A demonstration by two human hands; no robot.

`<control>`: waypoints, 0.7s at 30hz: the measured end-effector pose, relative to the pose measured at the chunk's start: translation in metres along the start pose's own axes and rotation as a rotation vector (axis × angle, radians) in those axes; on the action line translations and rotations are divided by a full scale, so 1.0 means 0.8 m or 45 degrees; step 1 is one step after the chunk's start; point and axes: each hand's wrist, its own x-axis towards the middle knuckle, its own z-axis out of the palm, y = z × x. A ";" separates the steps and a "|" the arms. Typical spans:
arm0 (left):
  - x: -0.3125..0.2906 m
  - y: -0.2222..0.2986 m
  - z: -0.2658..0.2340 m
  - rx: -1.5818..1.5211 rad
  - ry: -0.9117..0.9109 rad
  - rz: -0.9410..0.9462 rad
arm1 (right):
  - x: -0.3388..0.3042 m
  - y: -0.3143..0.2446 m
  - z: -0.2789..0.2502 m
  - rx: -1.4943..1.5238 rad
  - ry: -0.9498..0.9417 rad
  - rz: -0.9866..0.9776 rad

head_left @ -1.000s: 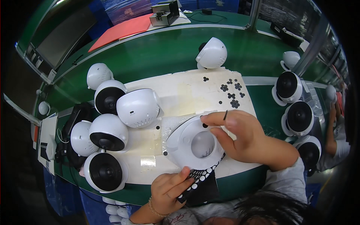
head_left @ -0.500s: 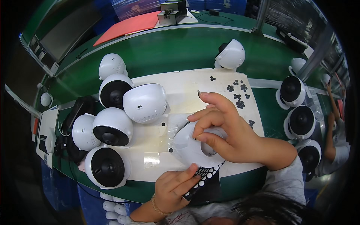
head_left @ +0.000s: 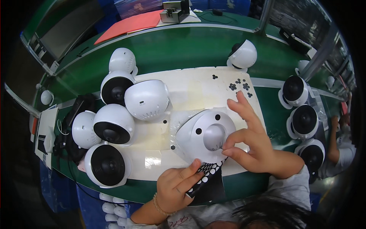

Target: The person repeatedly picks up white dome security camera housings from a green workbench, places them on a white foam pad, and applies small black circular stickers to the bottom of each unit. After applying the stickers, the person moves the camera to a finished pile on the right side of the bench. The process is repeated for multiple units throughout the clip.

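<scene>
"Where's the white housing [head_left: 195, 144]?"
"Base up on the pale board [head_left: 187, 95], three o'clock from the camera cluster [head_left: 113, 117], black dots [head_left: 198, 131] at one and ten on its ring!"
"And the grip?"
"Left hand [head_left: 174, 186] at seven o'clock to it, fingers holding the dotted black sheet [head_left: 209, 176]; right hand [head_left: 252, 149] at four, thumb and index set narrow. Anything between them? Too small to tell!"

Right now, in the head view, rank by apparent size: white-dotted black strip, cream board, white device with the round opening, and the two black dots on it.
1. Cream board
2. White device
3. White-dotted black strip
4. Upper black dot and lower black dot: too alike to rank
</scene>
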 end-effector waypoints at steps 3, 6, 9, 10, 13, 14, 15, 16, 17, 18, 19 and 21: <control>0.004 0.002 0.001 -0.018 -0.001 -0.022 | -0.010 0.003 0.009 0.139 -0.207 0.190; 0.005 0.003 0.001 -0.011 0.012 -0.014 | -0.011 0.004 0.014 0.176 -0.208 0.192; 0.002 0.001 0.004 -0.007 0.028 -0.013 | -0.010 0.003 0.017 0.155 -0.221 0.186; 0.002 0.001 0.004 -0.003 0.025 -0.018 | -0.011 0.003 0.018 0.157 -0.223 0.184; 0.004 0.003 0.003 0.004 0.012 -0.030 | -0.012 0.005 0.019 0.160 -0.226 0.181; 0.005 0.004 0.002 0.003 0.006 -0.033 | -0.013 0.005 0.019 0.161 -0.226 0.180; 0.005 0.004 0.002 0.002 -0.001 -0.035 | -0.013 0.006 0.019 0.162 -0.226 0.180; 0.005 0.004 0.003 0.003 0.004 -0.036 | -0.014 0.006 0.019 0.141 -0.235 0.167; 0.004 0.004 0.004 0.004 0.010 -0.037 | -0.015 0.007 0.018 0.119 -0.244 0.156; 0.003 0.003 0.005 0.004 0.015 -0.037 | -0.017 0.007 0.018 0.097 -0.253 0.144; 0.003 0.003 0.005 0.003 0.028 -0.037 | -0.019 0.008 0.017 0.015 -0.236 0.098; 0.002 0.003 0.007 0.001 0.054 -0.037 | -0.025 0.012 0.016 -0.149 -0.202 0.006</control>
